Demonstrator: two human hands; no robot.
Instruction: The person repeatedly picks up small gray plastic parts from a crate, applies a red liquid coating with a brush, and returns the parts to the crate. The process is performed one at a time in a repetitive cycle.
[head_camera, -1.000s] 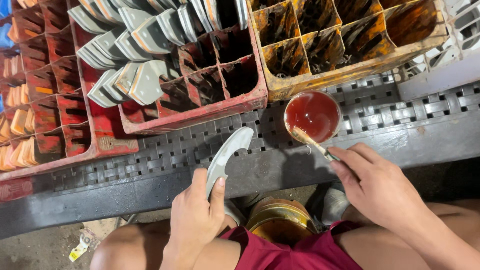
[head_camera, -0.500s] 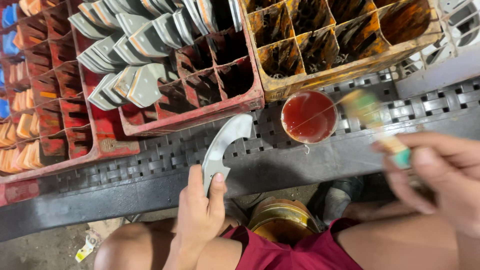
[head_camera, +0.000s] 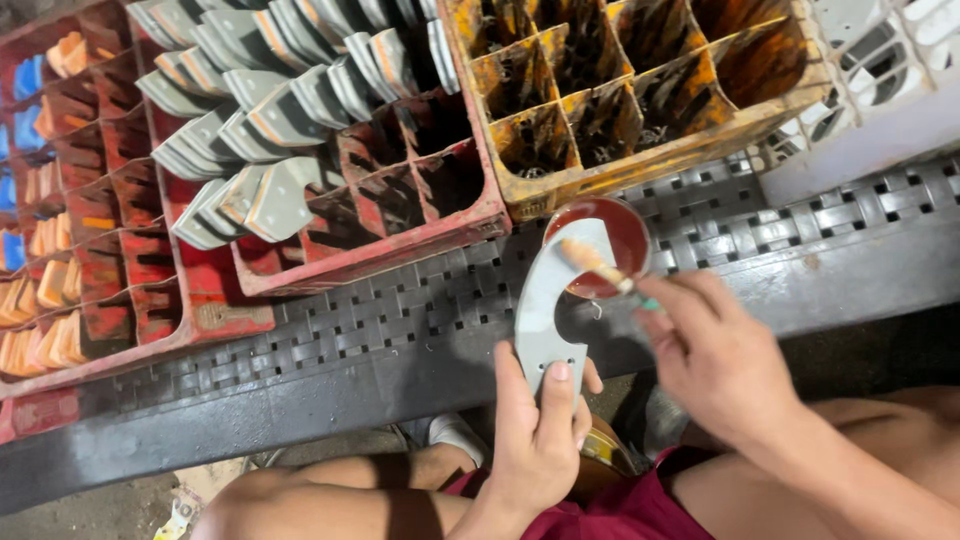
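Observation:
My left hand (head_camera: 540, 430) grips the lower end of a curved grey metal blade (head_camera: 548, 300), holding it upright so its tip overlaps a round bowl of red liquid (head_camera: 625, 245). Pinched in my right hand (head_camera: 715, 355) is a small brush (head_camera: 595, 265). Its wet bristles rest on the blade's upper part, just in front of the bowl.
A red divided crate (head_camera: 400, 240) holds several similar grey blades. An orange crate (head_camera: 640, 150) stands behind the bowl, and a second red crate (head_camera: 120, 320) with orange pieces sits at the left. All rest on a grey woven-pattern bench (head_camera: 350, 340). My knees are below.
My left hand has tipped the blade up toward the bowl. My right hand swung out to the right with the brush, then came back and set the bristles on the blade.

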